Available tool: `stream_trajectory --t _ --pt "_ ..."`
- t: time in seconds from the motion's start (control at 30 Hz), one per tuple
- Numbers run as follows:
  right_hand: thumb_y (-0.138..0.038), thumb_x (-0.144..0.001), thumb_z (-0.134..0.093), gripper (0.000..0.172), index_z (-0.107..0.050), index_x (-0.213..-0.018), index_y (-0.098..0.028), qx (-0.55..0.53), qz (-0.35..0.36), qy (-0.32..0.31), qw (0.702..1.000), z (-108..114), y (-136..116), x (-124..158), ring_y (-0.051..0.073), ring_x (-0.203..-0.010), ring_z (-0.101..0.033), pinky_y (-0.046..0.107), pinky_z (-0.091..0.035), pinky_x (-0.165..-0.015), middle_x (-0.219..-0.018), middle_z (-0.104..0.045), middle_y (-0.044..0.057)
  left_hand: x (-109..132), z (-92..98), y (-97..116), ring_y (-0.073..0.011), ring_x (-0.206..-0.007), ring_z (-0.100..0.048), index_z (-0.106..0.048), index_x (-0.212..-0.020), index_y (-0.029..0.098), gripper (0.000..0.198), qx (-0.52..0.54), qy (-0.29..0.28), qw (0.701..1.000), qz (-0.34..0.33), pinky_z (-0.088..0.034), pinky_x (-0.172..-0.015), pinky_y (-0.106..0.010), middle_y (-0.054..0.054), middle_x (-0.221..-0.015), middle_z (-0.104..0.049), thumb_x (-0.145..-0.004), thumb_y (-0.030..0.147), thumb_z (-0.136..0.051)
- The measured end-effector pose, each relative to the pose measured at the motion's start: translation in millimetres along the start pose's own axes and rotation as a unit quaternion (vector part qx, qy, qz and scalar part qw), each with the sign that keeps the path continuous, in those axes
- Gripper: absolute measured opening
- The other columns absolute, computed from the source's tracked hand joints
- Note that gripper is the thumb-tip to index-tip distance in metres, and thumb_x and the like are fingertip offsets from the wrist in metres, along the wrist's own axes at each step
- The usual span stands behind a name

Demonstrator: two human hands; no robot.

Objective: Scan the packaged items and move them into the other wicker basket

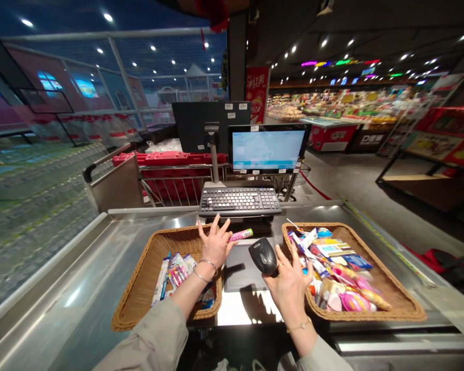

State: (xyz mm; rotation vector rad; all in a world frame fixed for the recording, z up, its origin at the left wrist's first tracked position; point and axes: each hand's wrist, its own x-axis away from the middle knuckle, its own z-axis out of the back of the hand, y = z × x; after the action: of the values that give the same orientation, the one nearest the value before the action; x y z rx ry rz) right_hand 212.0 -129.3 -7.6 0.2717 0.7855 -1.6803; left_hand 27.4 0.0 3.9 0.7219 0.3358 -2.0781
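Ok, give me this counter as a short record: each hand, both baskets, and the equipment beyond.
left hand: holds a pink tube with a green end
right hand: holds a black scanner
left basket: wicker, slim packets inside
right basket: wicker, fuller, colourful packaged goods inside
equipment: black keyboard, lit monitor behind it

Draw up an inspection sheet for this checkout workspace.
Surface: metal counter, shiny, with glare.
Job's things: left basket with packaged items; right basket, fuller, with mixed packages; pink-and-green tube; black scanner.
Clutter: keyboard at the counter's far side, below a lit monitor.
Grippers: bare hands; left hand holds the tube, right hand the scanner.
Cables: nothing seen.
Surroundings: what looks like a metal cart beyond the counter; blurred, apparently stacked bottles at left; red display stand at right.
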Motion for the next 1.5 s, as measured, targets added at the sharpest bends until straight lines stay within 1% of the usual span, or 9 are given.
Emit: stream_trajectory --t 0.13,0.33,0.53,0.77,0.87,0.97,1.1,1.2,1.5 --pt "-0.025 -0.076 -0.055 0.023 -0.07 -0.094 -0.024 0.02 -0.019 0.011 1.0 4.0 8.0 2.2 0.033 -0.137 -0.033 0.057 -0.017 -0.107 -0.125 -0.064 0.005 -7.9 -4.0 10.5 -0.0338 -0.141 -0.032 -0.07 -0.093 0.028 0.015 0.009 -0.001 1.0 -0.013 0.006 -0.109 -0.074 -0.004 -0.136 -0.058 -0.084 0.037 -0.063" --pt "-0.026 -0.077 -0.055 0.022 -0.07 -0.093 -0.025 0.056 -0.051 0.032 0.997 10.0 22.4 5.8 0.033 -0.139 -0.029 0.059 -0.011 -0.108 -0.129 -0.062 0.003 -21.7 -11.8 28.2 -0.0355 -0.141 -0.031 -0.07 -0.093 0.028 0.015 0.026 0.0 0.999 -0.047 0.006 -0.108 -0.076 -0.005 -0.135 -0.059 -0.083 0.038 -0.064" --pt "-0.029 -0.076 -0.058 0.025 -0.069 -0.099 -0.027 0.071 -0.088 0.047 0.992 15.5 38.6 10.0 0.034 -0.139 -0.027 0.059 -0.011 -0.108 -0.129 -0.062 0.003 -35.8 -20.1 48.8 -0.0359 -0.141 -0.03 -0.071 -0.094 0.029 0.016 0.051 -0.002 0.996 -0.07 0.005 -0.108 -0.075 -0.005 -0.135 -0.059 -0.083 0.037 -0.064" --pt "-0.032 -0.078 -0.06 0.017 -0.07 -0.088 -0.024 0.086 -0.119 0.048 0.988 24.9 58.5 15.5 0.036 -0.138 -0.026 0.057 -0.02 -0.106 -0.126 -0.063 0.006 -50.7 -32.8 74.1 -0.0348 -0.141 -0.03 -0.07 -0.092 0.028 0.014 0.078 0.001 0.992 -0.095 0.009 -0.109 -0.074 -0.003 -0.136 -0.057 -0.084 0.038 -0.063" --pt "-0.033 -0.078 -0.06 0.02 -0.07 -0.092 -0.023 0.099 -0.131 0.057 0.985 28.6 65.1 17.5 0.038 -0.137 -0.027 0.057 -0.02 -0.105 -0.126 -0.063 0.007 -56.6 -36.7 85.4 -0.0347 -0.141 -0.031 -0.069 -0.092 0.029 0.014 0.088 0.001 0.99 -0.106 0.008 -0.109 -0.074 -0.003 -0.137 -0.057 -0.084 0.038 -0.062" --pt "-0.035 -0.078 -0.062 0.022 -0.07 -0.096 -0.024 0.113 -0.144 0.067 0.981 31.1 71.4 19.1 0.037 -0.137 -0.027 0.056 -0.018 -0.107 -0.127 -0.063 0.006 -61.9 -39.5 96.4 -0.0348 -0.141 -0.03 -0.07 -0.092 0.029 0.014 0.099 -0.001 0.988 -0.117 0.007 -0.109 -0.074 -0.003 -0.137 -0.057 -0.084 0.038 -0.063" --pt "-0.04 -0.078 -0.062 0.021 -0.071 -0.089 -0.023 0.126 -0.154 0.082 0.977 35.6 79.7 20.8 0.037 -0.136 -0.031 0.058 -0.01 -0.108 -0.124 -0.064 0.008 -67.1 -42.8 109.7 -0.0345 -0.141 -0.031 -0.07 -0.092 0.028 0.014 0.105 -0.004 0.985 -0.135 0.008 -0.109 -0.074 -0.003 -0.137 -0.057 -0.086 0.036 -0.061" --pt "-0.044 -0.08 -0.06 0.026 -0.071 -0.089 -0.022 0.142 -0.158 0.092 0.973 39.7 85.4 22.1 0.038 -0.135 -0.031 0.06 -0.007 -0.107 -0.124 -0.064 0.01 -69.5 -46.2 118.3 -0.0337 -0.141 -0.031 -0.069 -0.092 0.028 0.014 0.106 -0.007 0.984 -0.146 0.008 -0.109 -0.074 -0.002 -0.137 -0.057 -0.087 0.036 -0.059" --pt "-0.048 -0.082 -0.055 0.034 -0.07 -0.095 -0.021 0.159 -0.198 0.092 0.963 50.4 102.8 29.4 0.036 -0.137 -0.029 0.06 -0.01 -0.105 -0.124 -0.064 0.011 -75.8 -60.4 142.6 -0.0343 -0.143 -0.027 -0.069 -0.09 0.028 0.014 0.119 -0.028 0.976 -0.18 0.008 -0.109 -0.075 -0.002 -0.138 -0.056 -0.085 0.038 -0.061"
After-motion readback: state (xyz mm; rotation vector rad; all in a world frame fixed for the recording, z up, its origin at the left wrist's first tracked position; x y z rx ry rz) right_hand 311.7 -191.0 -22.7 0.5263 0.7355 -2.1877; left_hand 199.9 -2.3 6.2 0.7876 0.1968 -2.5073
